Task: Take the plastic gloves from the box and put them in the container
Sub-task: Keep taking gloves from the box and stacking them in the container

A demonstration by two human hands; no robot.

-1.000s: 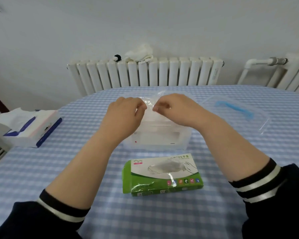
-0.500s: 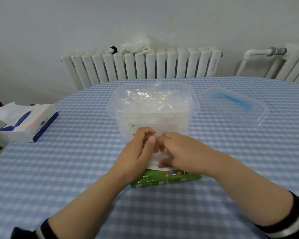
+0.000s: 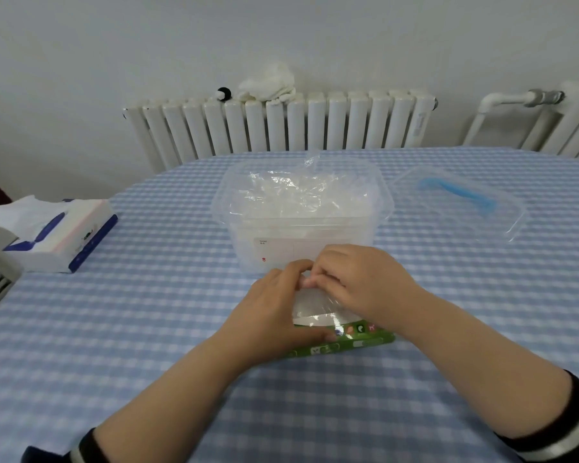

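Observation:
The green glove box lies flat on the table, just in front of the clear plastic container. Crumpled clear plastic gloves fill the container. A thin clear glove rises out of the box's top opening. My left hand and my right hand meet above the box, and the fingertips of both pinch the top edge of this glove. Both hands cover most of the box.
The container's clear lid with a blue handle lies to the right. A tissue pack sits at the table's left edge. A white radiator with a cloth on top stands behind the table.
Both hands came down from above the container to the glove box. They now pinch a glove and have lifted it slightly out of the box.

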